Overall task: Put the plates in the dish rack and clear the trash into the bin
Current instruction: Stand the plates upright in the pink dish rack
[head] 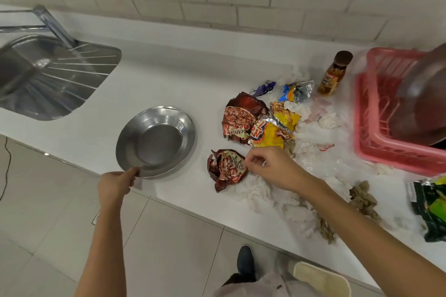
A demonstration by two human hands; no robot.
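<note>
on the white table (169, 79), the left hand (115, 184) pinches the near rim of a steel plate (155, 141) lying flat. just right of it, the right hand (270, 166) pinches the edge of a crumpled maroon wrapper (225, 170), near a heap of snack wrappers (265, 128). the pink dish rack (376, 142) stands far right.

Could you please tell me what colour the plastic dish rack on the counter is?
The plastic dish rack is pink; head view.

I have bare bench (156, 72) open between the sink (36, 79) and the steel plate (156, 140), and behind the plate. Right of it, a red wrapper (226, 169) at my right grip (272, 166), more wrappers (260, 125), tissue (260, 190) and a bottle (331, 77) crowd the bench up to the pink dish rack (371, 137).
</note>
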